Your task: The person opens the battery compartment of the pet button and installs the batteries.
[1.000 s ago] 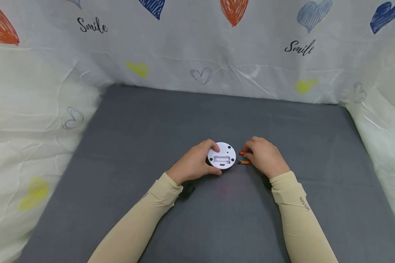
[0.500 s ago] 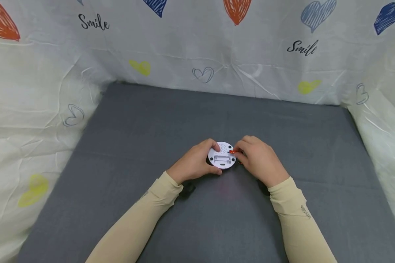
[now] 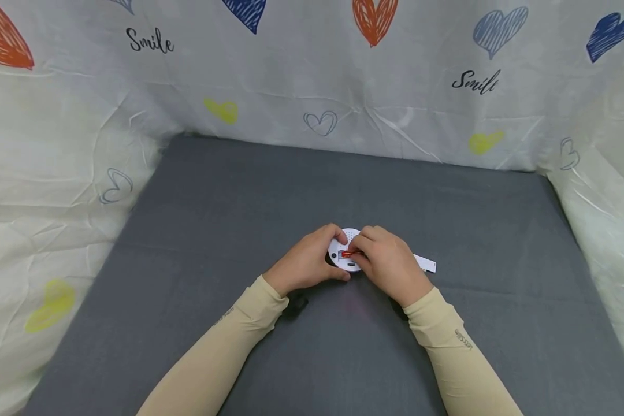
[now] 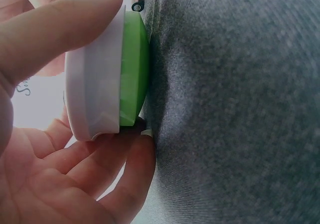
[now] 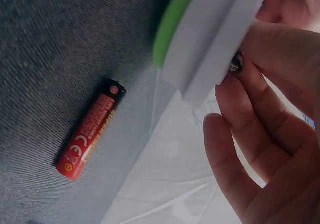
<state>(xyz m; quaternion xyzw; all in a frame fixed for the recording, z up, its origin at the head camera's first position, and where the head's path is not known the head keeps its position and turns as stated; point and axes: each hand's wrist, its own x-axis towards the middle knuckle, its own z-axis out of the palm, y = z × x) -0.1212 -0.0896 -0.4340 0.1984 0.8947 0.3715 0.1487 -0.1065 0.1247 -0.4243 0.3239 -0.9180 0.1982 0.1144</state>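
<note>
My left hand [image 3: 309, 257] grips a round white device [image 3: 338, 247] by its left side, thumb at the near edge and a finger over the top. Its upturned face has small holes and a battery compartment; the green other side [image 4: 134, 74] faces the cloth. My right hand [image 3: 392, 263] pinches a red battery [image 3: 346, 254] at the compartment and covers the device's right part. In the right wrist view, only the dark end of that battery shows between the fingers. A second red-and-black battery [image 5: 91, 129] lies on the cloth, hidden behind my right hand in the head view.
A flat white strip [image 3: 426, 264] lies just right of my right hand, partly covered by it. Grey cloth [image 3: 270, 190] spreads over the table. White sheets printed with hearts [image 3: 320, 123] stand along the back and both sides.
My right hand has lifted one battery from beside the device and carried it left to the compartment. The white strip has come into view. My left hand keeps its grip.
</note>
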